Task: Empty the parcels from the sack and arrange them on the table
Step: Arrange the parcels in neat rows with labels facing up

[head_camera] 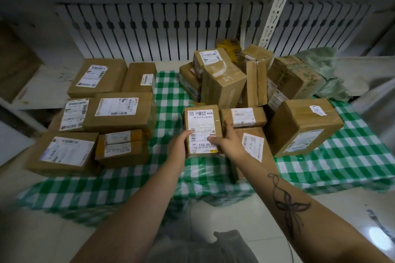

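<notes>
- The green-checked table (352, 156) carries the parcels; clock directions run from the small parcel (203, 130) held near its front middle.
- At 9 to 10 o'clock, six sorted boxes (119, 111) lie label-up in close rows, apart from the small parcel.
- At 12 to 1 o'clock, a loose heap of boxes (224, 83) is tumbled at angles. The crumpled green sack (324, 70) lies behind it at 2 o'clock.
- A labelled box (243, 116) sits just beside the small parcel at 2 o'clock, and a large tilted box (303, 126) stands at 3 o'clock.
- A flat box (254, 147) lies under the right wrist at 4 o'clock.
- The left hand (178, 145) grips the small parcel's left edge, thumb on the label.
- The right hand (228, 140) grips its right edge, thumb on the label and fingers curled round the side.
</notes>
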